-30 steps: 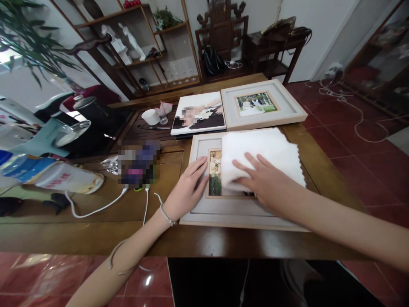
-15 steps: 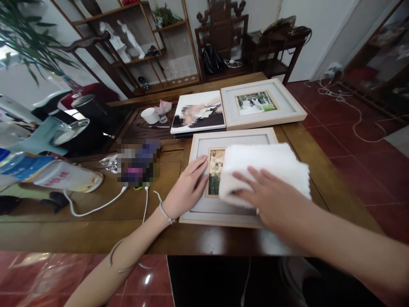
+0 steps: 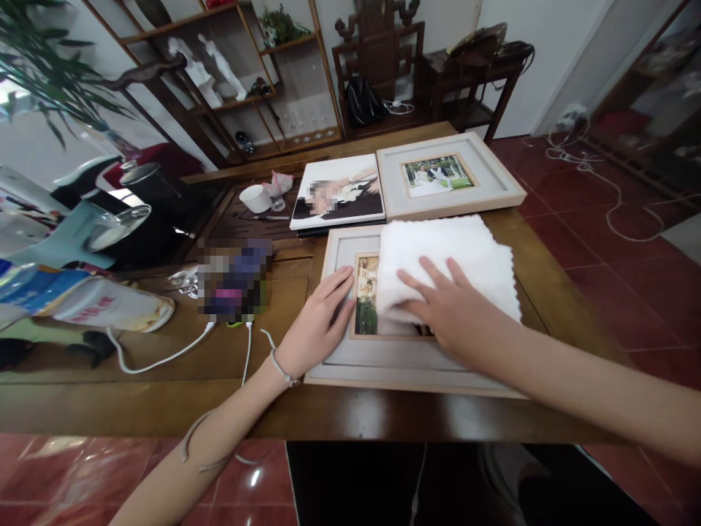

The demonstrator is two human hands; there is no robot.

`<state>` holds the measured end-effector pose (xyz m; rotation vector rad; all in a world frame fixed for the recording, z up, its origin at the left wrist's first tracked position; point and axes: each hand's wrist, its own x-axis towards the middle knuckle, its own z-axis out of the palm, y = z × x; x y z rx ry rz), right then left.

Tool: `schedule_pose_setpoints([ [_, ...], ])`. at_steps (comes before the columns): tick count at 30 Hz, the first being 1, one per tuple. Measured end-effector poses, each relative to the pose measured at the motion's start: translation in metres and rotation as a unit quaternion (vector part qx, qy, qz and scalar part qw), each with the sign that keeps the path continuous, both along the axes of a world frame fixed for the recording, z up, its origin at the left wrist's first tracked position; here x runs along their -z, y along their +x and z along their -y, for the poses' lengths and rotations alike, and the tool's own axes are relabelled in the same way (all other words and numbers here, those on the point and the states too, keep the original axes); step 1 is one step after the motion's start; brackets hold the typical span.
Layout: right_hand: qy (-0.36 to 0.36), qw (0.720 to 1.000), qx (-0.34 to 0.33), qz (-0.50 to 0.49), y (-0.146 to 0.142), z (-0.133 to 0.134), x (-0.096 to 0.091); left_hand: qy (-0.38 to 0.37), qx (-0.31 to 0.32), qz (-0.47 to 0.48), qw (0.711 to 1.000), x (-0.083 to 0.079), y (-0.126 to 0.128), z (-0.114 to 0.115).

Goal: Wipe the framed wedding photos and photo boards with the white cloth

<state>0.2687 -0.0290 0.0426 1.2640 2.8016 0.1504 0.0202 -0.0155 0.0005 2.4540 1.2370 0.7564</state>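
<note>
A light wooden picture frame (image 3: 383, 361) lies flat at the near edge of a brown table (image 3: 164, 394). My left hand (image 3: 318, 325) rests flat on the frame's left side with its fingers stretched out. A white cloth (image 3: 454, 256) covers most of the photo in the frame. My right hand (image 3: 454, 310) presses flat on the cloth, fingers spread. Only the left strip of the photo shows.
Behind lie a second framed photo (image 3: 449, 179) and a frameless print (image 3: 336, 197). To the left are a white cup (image 3: 256, 199), a white cable (image 3: 164, 358), a lying canister (image 3: 98, 303) and a dark kettle (image 3: 147, 186). Shelves and a carved chair stand behind.
My right hand slid the cloth toward me and down the frame, then pushed it back up over the photo. My left hand stayed put.
</note>
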Motion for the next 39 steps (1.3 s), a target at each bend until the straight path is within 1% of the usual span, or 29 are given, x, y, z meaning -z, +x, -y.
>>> schedule_pose_setpoints([
  [3, -0.033, 0.997, -0.041, -0.063, -0.005, 0.034, 0.008, -0.004, -0.001, -0.006, 1.000, 0.000, 0.000, 0.001],
  [5, -0.016, 0.989, -0.064, -0.130, -0.009, 0.055, 0.019, -0.007, -0.004, -0.006, 1.000, -0.001, 0.000, 0.001],
  [6, 0.000, 0.986, -0.061, -0.157, -0.010, 0.064, 0.023, -0.007, -0.005, -0.005, 1.000, -0.001, 0.000, 0.001],
  [8, 0.013, 0.983, -0.053, -0.175, -0.013, 0.074, 0.025, -0.005, -0.005, -0.002, 1.000, 0.000, 0.000, 0.001],
  [10, -0.019, 0.987, -0.065, -0.144, -0.015, 0.074, 0.017, -0.003, -0.003, -0.002, 1.000, 0.001, 0.000, 0.001],
  [13, -0.070, 0.992, -0.067, -0.079, -0.013, 0.053, -0.002, -0.001, 0.000, -0.008, 1.000, 0.001, -0.002, 0.000],
  [15, -0.073, 0.994, -0.052, -0.063, -0.008, 0.032, -0.007, 0.000, 0.002, -0.009, 1.000, 0.002, -0.002, 0.000],
  [17, -0.057, 0.995, -0.041, -0.078, -0.002, 0.009, -0.005, 0.000, 0.003, -0.006, 1.000, 0.002, -0.002, 0.000],
  [20, -0.012, 0.993, -0.024, -0.114, 0.006, -0.024, 0.002, -0.005, 0.002, -0.007, 1.000, 0.002, -0.002, 0.000],
  [22, 0.003, 0.994, -0.015, -0.106, 0.008, -0.042, 0.005, -0.006, -0.003, -0.008, 1.000, 0.002, -0.001, 0.001],
  [24, 0.008, 0.997, -0.014, -0.081, 0.007, -0.054, 0.006, -0.007, -0.006, -0.003, 1.000, 0.002, -0.001, 0.001],
  [26, 0.014, 0.998, -0.013, -0.066, 0.005, -0.057, 0.006, -0.009, -0.006, 0.003, 1.000, 0.002, -0.001, 0.001],
  [28, 0.012, 0.998, -0.013, -0.062, 0.001, -0.049, 0.006, -0.009, -0.006, 0.008, 1.000, 0.002, -0.002, 0.001],
  [30, -0.008, 0.998, -0.014, -0.059, -0.003, -0.033, 0.005, -0.007, -0.006, 0.010, 1.000, 0.002, -0.002, 0.001],
  [32, -0.050, 0.997, -0.015, -0.054, -0.007, -0.011, 0.000, -0.003, -0.007, 0.010, 1.000, 0.002, -0.002, 0.001],
  [34, -0.110, 0.993, -0.024, -0.045, -0.012, 0.011, -0.007, -0.001, -0.010, 0.006, 1.000, 0.003, -0.002, 0.001],
  [37, -0.187, 0.980, -0.065, -0.035, -0.015, 0.041, -0.014, -0.002, -0.013, -0.001, 1.000, 0.003, -0.002, 0.001],
  [39, -0.214, 0.970, -0.101, -0.054, -0.013, 0.054, -0.015, -0.004, -0.014, -0.004, 1.000, 0.003, -0.002, 0.001],
])
